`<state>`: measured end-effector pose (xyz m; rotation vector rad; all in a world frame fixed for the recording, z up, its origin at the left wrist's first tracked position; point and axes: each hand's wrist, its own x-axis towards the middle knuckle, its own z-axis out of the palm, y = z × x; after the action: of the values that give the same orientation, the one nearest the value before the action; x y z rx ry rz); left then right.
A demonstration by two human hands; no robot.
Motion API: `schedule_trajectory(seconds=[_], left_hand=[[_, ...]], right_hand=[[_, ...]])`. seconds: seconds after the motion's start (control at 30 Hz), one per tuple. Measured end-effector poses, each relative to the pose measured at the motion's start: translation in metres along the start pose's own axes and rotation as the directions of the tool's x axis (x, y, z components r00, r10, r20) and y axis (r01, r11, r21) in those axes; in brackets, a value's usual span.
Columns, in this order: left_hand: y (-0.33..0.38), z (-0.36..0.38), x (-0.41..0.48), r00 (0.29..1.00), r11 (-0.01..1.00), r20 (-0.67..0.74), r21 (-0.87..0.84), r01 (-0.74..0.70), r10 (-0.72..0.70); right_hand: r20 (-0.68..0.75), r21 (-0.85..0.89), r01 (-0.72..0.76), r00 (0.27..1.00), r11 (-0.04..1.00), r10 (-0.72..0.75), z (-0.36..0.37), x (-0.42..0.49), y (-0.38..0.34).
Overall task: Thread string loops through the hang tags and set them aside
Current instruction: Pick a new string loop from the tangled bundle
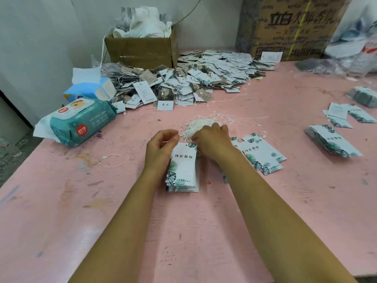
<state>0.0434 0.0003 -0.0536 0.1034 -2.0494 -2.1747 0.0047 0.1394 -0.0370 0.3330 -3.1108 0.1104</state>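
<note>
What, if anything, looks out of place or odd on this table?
One string loop lies alone on the pink table, left of the tag stack, away from the string bundle. The table is also smudged with coloured marks. Nothing looks damaged.

**Two bare arms, two bare hands**

Only the person's arms show, both uncovered along their whole visible length. The left forearm is slim and smooth, widening toward the near edge, and its wrist is bare up to the left hand. The right forearm looks broader in the wide lens. It ends likewise in a bare wrist and the right hand, whose knuckles show as a rounded row. Fingernails are too small to make out.
</note>
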Motion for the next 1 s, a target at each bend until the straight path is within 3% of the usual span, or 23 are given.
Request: schedule_trajectory(seconds=[0.27,0.4,0.47,0.57,0.8,0.9,1.0], left_hand=[[0.006,0.004,0.003,0.999,0.999,-0.001,-0.015,0.034,-0.034],[0.019,0.006,0.016,0.997,0.990,0.043,0.125,-0.064,0.059],[0.025,0.008,0.023,0.987,0.970,0.141,0.217,-0.111,0.082],[0.029,0.015,0.027,0.958,0.916,0.267,0.348,-0.197,0.104],[0.027,0.023,0.028,0.911,0.923,0.387,0.278,-0.266,0.146],[0.023,0.022,0.028,0.911,0.920,0.375,0.267,-0.286,0.175],[0.019,0.020,0.030,0.917,0.899,0.357,0.321,-0.297,0.175]], right_hand=[[-0.096,0.026,-0.067,0.993,0.997,0.070,-0.005,0.007,-0.003],[-0.236,0.224,-0.026,0.968,0.974,0.080,-0.012,-0.001,0.002],[-0.294,0.431,0.050,0.952,0.901,0.088,-0.018,-0.005,0.003],[-0.294,0.719,0.170,0.953,0.674,0.073,-0.024,-0.014,0.004],[-0.334,0.831,0.239,0.936,0.503,0.107,-0.017,-0.021,0.012],[-0.395,0.789,0.267,0.910,0.553,0.125,-0.014,-0.022,0.015],[-0.429,0.645,0.226,0.898,0.730,0.101,-0.010,-0.022,0.019]])
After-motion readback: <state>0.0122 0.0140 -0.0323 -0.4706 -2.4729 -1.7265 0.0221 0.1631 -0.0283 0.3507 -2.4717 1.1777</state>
